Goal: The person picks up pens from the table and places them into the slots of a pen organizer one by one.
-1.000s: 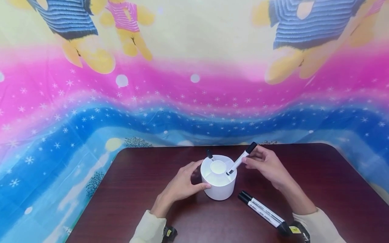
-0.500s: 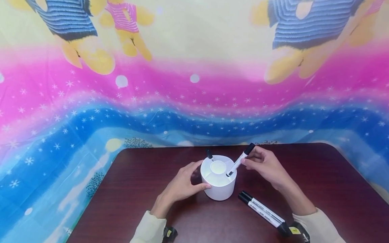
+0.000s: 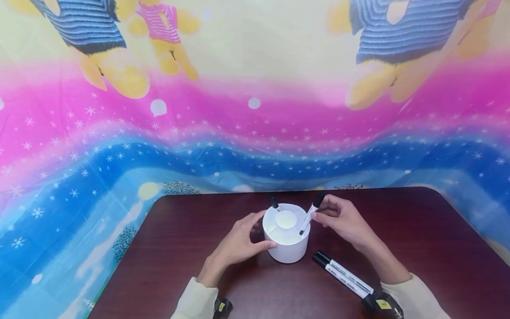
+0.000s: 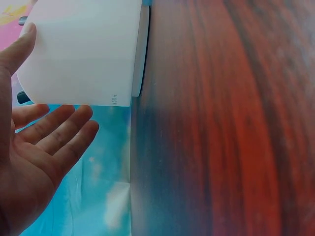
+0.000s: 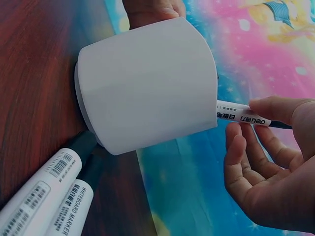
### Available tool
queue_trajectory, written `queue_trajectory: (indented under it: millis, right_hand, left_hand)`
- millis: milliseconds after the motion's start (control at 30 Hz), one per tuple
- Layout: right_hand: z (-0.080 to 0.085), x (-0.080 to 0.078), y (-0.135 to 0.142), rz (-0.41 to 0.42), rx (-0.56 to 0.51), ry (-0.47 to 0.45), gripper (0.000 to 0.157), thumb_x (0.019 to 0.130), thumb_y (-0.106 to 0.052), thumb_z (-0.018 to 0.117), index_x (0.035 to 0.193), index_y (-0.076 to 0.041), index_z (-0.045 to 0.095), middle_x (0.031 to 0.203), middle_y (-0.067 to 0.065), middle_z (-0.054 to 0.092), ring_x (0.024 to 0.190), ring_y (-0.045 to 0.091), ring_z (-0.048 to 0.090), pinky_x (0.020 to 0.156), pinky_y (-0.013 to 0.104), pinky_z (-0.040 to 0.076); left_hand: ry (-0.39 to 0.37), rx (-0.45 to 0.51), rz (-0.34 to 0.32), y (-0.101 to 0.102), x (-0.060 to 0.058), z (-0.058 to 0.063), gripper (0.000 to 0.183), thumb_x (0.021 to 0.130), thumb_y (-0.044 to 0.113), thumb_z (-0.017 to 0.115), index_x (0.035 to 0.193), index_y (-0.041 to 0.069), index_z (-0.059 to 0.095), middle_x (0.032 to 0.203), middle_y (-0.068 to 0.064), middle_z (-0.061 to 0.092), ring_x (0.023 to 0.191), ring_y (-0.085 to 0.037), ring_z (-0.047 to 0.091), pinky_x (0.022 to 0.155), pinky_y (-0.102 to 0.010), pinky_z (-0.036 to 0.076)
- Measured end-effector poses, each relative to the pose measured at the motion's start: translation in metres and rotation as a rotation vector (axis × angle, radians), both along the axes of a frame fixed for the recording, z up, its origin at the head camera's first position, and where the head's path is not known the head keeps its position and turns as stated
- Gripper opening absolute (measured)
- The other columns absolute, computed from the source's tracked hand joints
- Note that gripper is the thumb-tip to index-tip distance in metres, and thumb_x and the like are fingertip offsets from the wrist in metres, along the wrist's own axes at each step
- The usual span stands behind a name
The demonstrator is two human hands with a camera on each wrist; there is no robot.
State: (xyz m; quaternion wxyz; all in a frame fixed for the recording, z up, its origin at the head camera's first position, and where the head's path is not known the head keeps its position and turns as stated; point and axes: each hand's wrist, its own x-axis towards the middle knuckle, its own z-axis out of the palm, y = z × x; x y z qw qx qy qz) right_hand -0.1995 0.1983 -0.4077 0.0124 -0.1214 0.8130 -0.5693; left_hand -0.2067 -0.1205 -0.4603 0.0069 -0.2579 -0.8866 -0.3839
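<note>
One marker (image 3: 308, 220) across holder's rim (image 3: 287, 244)

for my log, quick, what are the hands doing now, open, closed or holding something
Left hand: holding the white cup.
Right hand: pinching a marker tilted into the cup.

Tabletop work spot, type of room unclear: table (image 3: 179, 239), dark wood-grain; cloth (image 3: 255, 137), snowflake print, surrounding.
</note>
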Motion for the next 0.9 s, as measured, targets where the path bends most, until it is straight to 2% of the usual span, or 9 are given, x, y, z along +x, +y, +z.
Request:
queue_trajectory:
  millis: [267, 500, 567, 767, 900]
  right_hand:
    - [0.0014, 0.0013, -0.0007, 0.002, -0.011, -0.002, 0.038, 0.100, -0.017, 0.078, 0.131, 0.001, 0.064, 0.123, 0.021, 0.072, 0.098, 0.010, 0.074, 0.077, 0.029, 0.062]
    - [0.0025, -0.0002, 0.0036, -0.010, 0.000, 0.010, 0.039, 0.101, -0.018, 0.077, 0.133, 0.000, 0.065, 0.126, 0.023, 0.071, 0.100, 0.012, 0.075, 0.080, 0.032, 0.063]
    - [0.0030, -0.0004, 0.0047, -0.015, 0.005, 0.012, 0.039, 0.101, -0.019, 0.077, 0.133, 0.000, 0.064, 0.126, 0.023, 0.071, 0.099, 0.008, 0.074, 0.081, 0.032, 0.064]
    - [0.0063, 0.0002, 0.0064, -0.012, -0.016, 0.026, 0.039, 0.102, -0.018, 0.076, 0.133, 0.002, 0.064, 0.126, 0.023, 0.071, 0.101, 0.012, 0.075, 0.080, 0.032, 0.063]
    - [0.0065, -0.0002, 0.0085, -0.014, -0.009, 0.032, 0.038, 0.102, -0.018, 0.076, 0.133, 0.002, 0.064, 0.125, 0.022, 0.071, 0.100, 0.010, 0.075, 0.080, 0.031, 0.063]
  left_hand:
    - [0.001, -0.001, -0.002, -0.0004, 0.0007, -0.0001, 0.088, 0.087, 0.055, 0.087, 0.162, 0.033, 0.047, 0.144, 0.005, 0.065, 0.118, -0.015, 0.071, 0.104, -0.041, 0.060]
    - [-0.006, -0.002, -0.006, -0.0002, 0.0007, 0.0008, 0.089, 0.087, 0.057, 0.086, 0.163, 0.034, 0.045, 0.146, 0.005, 0.064, 0.121, -0.016, 0.070, 0.104, -0.042, 0.060]
    - [-0.007, -0.006, -0.004, -0.0005, 0.0010, 0.0011, 0.090, 0.087, 0.058, 0.086, 0.163, 0.034, 0.045, 0.145, 0.005, 0.065, 0.121, -0.017, 0.070, 0.104, -0.043, 0.061]
    - [-0.009, -0.018, -0.004, -0.0005, 0.0001, 0.0019, 0.090, 0.086, 0.059, 0.086, 0.163, 0.035, 0.044, 0.141, 0.007, 0.066, 0.121, -0.015, 0.070, 0.104, -0.042, 0.061]
    - [-0.005, -0.004, -0.016, -0.0025, -0.0001, 0.0028, 0.088, 0.086, 0.057, 0.087, 0.161, 0.031, 0.048, 0.143, 0.006, 0.066, 0.120, -0.016, 0.071, 0.104, -0.041, 0.061]
